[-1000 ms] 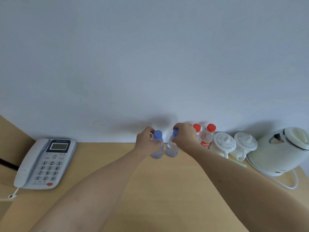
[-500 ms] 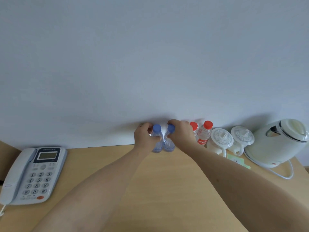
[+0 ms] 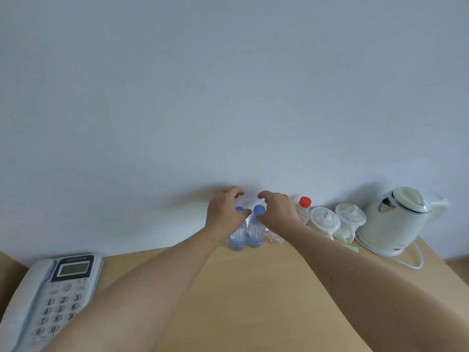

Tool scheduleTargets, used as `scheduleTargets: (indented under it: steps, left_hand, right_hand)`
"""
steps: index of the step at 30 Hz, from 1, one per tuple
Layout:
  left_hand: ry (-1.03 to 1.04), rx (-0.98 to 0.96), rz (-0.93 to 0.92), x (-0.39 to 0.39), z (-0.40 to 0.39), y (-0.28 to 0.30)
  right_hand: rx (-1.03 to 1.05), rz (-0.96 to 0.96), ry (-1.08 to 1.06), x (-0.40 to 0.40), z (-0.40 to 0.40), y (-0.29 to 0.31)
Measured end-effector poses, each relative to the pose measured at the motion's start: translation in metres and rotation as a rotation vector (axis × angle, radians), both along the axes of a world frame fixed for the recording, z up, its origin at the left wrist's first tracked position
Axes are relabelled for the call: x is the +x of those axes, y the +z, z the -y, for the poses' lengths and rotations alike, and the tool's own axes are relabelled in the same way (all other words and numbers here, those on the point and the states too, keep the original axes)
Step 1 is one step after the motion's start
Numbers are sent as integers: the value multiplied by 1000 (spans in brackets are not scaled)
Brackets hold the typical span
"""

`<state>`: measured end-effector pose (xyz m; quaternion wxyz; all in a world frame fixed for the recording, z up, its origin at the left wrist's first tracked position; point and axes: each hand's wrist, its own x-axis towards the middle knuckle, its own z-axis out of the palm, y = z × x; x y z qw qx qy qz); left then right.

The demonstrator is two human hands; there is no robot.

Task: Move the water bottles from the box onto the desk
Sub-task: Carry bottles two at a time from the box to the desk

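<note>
The two blue-capped water bottles stand upright on the table (image 3: 253, 288), at its far edge close to the white wall (image 3: 228, 97). The left bottle (image 3: 238, 237) and the right bottle (image 3: 255, 232) are side by side and seem to touch each other. My left hand (image 3: 224, 214) is over the left bottle, with the fingers loosely curved and apart; the thumb lies close to the blue cap, but I cannot tell if it touches. My right hand (image 3: 276, 212) is over the right bottle in the same manner, the fingers relaxed and curved, and they pinch nothing. The thumb is just beside the blue cap. Both my hands hold no thing, and both bottles stand by themselves.

Just to the right of my right hand is a red-capped bottle (image 3: 303, 210), also upright. One more clear bottle (image 3: 275, 237) is partly hidden behind my right wrist, so I see only its lower part. Further right are two white lidded cups (image 3: 337, 221), one beside the other, and then a white electric kettle (image 3: 396, 219) on its base, with a white cord (image 3: 416, 260) lying on the table. At the near left corner of the table lies a grey telephone (image 3: 48, 298) with a small screen and number keys.
</note>
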<state>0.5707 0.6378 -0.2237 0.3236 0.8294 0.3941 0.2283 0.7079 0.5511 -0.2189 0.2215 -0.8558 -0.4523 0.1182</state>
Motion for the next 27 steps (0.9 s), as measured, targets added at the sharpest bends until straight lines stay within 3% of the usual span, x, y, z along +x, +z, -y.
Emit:
scheduleTargets:
  steps: [10,14,27]
  left_hand:
    - [-366,196,-20,58,64,41]
    - [-559,164,-13,91,133,45]
    - [-1064,328,-82,139,394,74]
  right_hand:
    - [49,139,-338,4,124,30]
    - [-12,151,-522,7,208,34]
    - [-84,172,-987,-13,466,52]
